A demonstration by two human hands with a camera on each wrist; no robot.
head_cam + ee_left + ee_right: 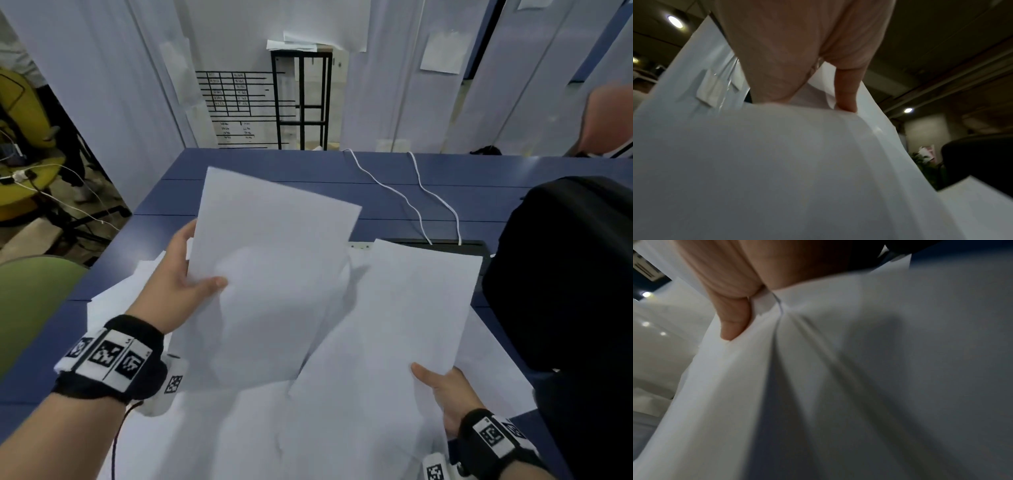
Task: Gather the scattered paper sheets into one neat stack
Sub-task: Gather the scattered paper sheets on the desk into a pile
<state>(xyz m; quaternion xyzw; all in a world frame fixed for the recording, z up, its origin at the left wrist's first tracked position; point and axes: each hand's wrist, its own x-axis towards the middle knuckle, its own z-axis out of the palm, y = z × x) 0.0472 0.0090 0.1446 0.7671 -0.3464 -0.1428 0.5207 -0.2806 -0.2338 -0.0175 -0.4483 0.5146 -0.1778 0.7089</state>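
The left hand (178,277) pinches a white sheet (270,274) at its left edge, thumb on top and fingers (845,91) curled behind, holding it above the worktop (308,171). The right hand (445,390) grips a second sheet (394,325) at its near right corner, thumb above. More sheets (239,428) lie loose and overlapping near the front edge of the worktop. A black bag (565,274) stands at the right edge; what it holds cannot be seen.

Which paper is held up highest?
The sheet in the left hand, the raised sheet. It tilts up over the table; the right hand's sheet sits lower.
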